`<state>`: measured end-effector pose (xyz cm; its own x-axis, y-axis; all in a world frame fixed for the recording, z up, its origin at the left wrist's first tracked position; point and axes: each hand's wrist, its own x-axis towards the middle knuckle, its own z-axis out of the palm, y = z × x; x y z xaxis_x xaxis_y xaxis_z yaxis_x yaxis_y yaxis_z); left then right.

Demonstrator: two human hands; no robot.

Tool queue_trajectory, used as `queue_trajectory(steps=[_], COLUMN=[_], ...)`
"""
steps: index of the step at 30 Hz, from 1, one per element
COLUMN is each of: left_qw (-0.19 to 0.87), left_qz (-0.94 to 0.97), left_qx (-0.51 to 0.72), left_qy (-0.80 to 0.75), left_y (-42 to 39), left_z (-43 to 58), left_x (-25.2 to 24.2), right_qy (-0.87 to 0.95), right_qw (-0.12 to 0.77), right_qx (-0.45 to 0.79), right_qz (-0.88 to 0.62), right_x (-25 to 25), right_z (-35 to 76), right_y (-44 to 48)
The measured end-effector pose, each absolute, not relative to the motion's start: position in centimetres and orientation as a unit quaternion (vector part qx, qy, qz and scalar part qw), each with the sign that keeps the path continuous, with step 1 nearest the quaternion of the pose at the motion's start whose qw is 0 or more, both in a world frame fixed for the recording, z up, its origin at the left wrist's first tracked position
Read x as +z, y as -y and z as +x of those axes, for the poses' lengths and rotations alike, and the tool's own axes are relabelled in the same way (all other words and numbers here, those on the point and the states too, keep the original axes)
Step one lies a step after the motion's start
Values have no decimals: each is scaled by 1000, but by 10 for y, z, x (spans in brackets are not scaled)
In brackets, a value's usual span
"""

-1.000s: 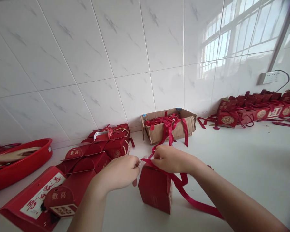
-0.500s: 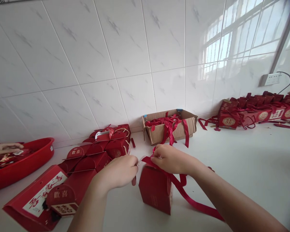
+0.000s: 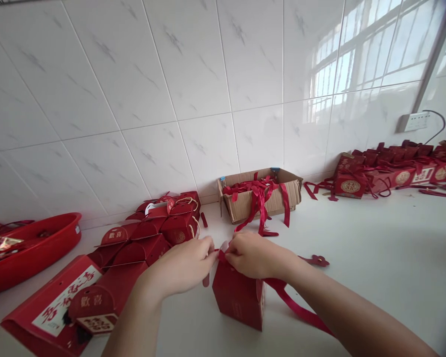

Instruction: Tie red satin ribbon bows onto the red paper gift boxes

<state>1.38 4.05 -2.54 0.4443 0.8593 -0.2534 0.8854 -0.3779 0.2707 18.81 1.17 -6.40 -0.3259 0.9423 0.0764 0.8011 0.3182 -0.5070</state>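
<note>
A small red gift box (image 3: pixel 238 300) stands upright on the white counter in front of me, with both hands at its top. My right hand (image 3: pixel 256 255) is closed in a pinch on a red ribbon (image 3: pixel 301 312), whose long tail runs down to the right behind my forearm. My left hand (image 3: pixel 188 263) is closed too, its thumb and fingertips pinching a bit of the ribbon at the box's upper left edge. How the ribbon passes through the box top is hidden by my fingers.
A cardboard box (image 3: pixel 241 210) of red ribbons sits by the tiled wall. Several red gift boxes (image 3: pixel 144 248) fill the left, beside a red basin (image 3: pixel 33 258). More boxes (image 3: pixel 379 176) line the right. A flower-shaped tag (image 3: pixel 319 261) lies right of my hands.
My right hand has moved down and left to the box top, and the ribbon end now lies between both hands. At far left, another person's hand has left the red basin.
</note>
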Motion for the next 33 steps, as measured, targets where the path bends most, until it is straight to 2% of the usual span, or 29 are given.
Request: queue_trajectory(steps=[11, 14, 18, 21, 24, 33], left_qw=[139, 177, 316, 374, 395, 447], left_qz=[855, 839, 743, 657, 611, 558], left_qx=[24, 160, 422, 553, 625, 669], left_qy=[-499, -489, -412, -350, -281, -203], left_y=[-49, -50, -46, -41, -38, -33], left_z=[15, 9, -2, -9, -13, -22], left_x=[-30, -21, -2, 7, 10, 13], right_qy=[786, 780, 755, 743, 766, 790], right_qw=[208, 224, 265, 168, 63, -6], right_qx=[211, 217, 136, 138, 187, 179], right_qz=[-542, -543, -584, -633, -612, -587], right_x=[-60, -50, -34, -29, -29, -36], right_z=[195, 206, 230, 247, 252, 232], right_y=[-9, -3, 11, 19, 21, 5])
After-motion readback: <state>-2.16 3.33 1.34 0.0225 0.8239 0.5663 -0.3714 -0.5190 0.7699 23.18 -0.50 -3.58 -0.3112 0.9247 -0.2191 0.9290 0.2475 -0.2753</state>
